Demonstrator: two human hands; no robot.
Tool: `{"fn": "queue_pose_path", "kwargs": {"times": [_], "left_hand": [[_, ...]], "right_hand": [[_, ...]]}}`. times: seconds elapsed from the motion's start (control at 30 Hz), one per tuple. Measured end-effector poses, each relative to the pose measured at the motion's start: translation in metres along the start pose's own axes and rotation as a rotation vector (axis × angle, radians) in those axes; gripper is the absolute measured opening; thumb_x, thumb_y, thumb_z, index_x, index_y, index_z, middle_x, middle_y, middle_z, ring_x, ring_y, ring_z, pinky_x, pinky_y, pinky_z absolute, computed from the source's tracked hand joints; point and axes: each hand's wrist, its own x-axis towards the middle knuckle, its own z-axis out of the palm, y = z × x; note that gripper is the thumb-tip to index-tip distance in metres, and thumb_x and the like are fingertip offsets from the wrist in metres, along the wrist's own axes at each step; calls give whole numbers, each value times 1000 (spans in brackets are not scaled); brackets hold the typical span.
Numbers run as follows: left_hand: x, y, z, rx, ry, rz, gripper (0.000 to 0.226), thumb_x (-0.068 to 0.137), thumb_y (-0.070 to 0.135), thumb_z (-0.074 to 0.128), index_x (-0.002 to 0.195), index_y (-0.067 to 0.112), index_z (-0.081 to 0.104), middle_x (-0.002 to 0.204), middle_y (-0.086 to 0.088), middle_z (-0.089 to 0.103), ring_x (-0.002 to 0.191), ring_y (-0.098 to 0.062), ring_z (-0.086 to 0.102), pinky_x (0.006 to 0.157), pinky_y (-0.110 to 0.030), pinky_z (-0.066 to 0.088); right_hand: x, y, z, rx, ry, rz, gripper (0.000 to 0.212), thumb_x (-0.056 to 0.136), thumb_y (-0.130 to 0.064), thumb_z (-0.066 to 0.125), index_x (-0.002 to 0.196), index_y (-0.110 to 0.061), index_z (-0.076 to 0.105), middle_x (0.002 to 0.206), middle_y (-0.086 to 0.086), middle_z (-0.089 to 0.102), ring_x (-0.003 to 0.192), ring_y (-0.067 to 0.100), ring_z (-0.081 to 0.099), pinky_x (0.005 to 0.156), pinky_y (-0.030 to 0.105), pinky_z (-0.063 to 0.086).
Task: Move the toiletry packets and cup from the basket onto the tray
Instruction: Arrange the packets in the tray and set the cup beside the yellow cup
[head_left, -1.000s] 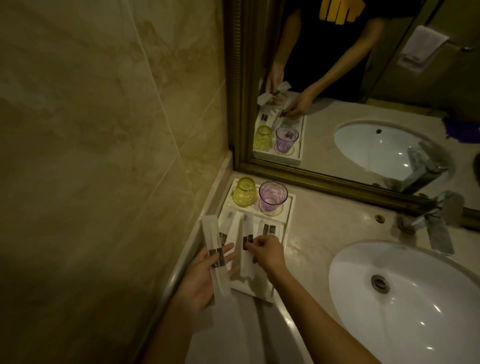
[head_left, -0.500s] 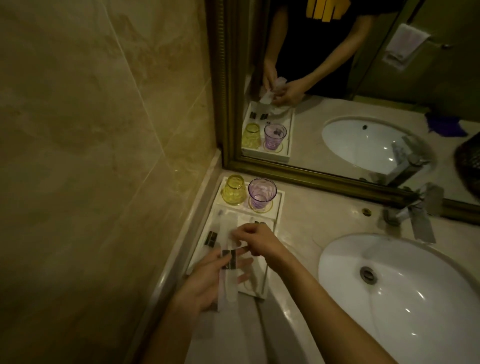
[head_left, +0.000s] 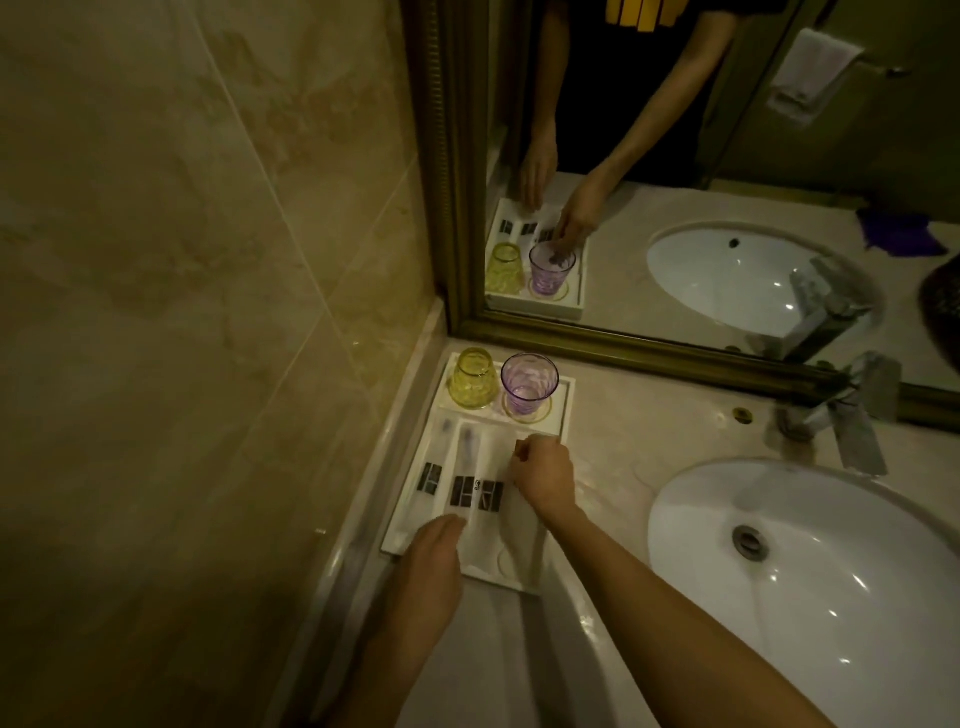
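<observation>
packet we held a second ago now lies on tray (head_left: 563, 410); left hand (head_left: 434, 558) flat on toothbrush packet (head_left: 464, 491), right hand (head_left: 543, 475) curled, pinching another packet's edge.

Dim light. Beige marble wall tiles (head_left: 182, 260) at left; gilt-framed mirror (head_left: 675, 156) along the surface's far edge; white oval basin (head_left: 831, 571) at right.

Wall (head_left: 182, 312) hard beside tray (head_left: 563, 410)

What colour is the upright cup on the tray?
Purple, translucent: the upright cup beside the yellow cup, clearest in the head view.
</observation>
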Motion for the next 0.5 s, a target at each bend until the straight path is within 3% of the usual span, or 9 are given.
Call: {"fn": "queue_pose_path", "kwargs": {"times": [0.07,0.17,0.23,0.37,0.5], "left_hand": [[0,-4,6,96,-90,-4,51,100,6,50,149,13,41,157,-7,41,146,-18,36,122,-33,26],[1,-9,11,242,-154,25,56,102,12,42,156,19,27,165,0,27,151,-11,21,123,-28,18],[0,-6,11,325,-200,32,55,103,16,39,156,17,26,167,-1,22,152,-12,17,124,-30,16],[1,-8,8,295,-152,-30,52,98,11,46,150,10,39,162,-7,33,148,-20,32,119,-32,30],[1,-10,6,353,-172,-15,55,100,21,47,153,14,34,166,-3,26,152,-13,20,123,-30,20]], "right_hand": [[-9,0,3,-103,82,-230,23,88,-2,59,107,-6,72,110,15,69,98,33,66,77,37,53],[-13,-2,11,-276,-44,-595,39,85,1,61,123,-7,69,127,14,65,114,35,61,90,43,52],[-15,-2,19,-428,-139,-726,47,90,-2,59,136,-10,62,145,12,57,134,33,51,103,45,47],[-16,5,29,-584,-245,-739,51,101,-6,47,151,-15,46,162,6,38,153,24,27,122,47,22],[-18,7,28,-545,-233,-738,54,99,-4,49,152,-14,45,162,8,38,152,25,29,124,49,18]]}}
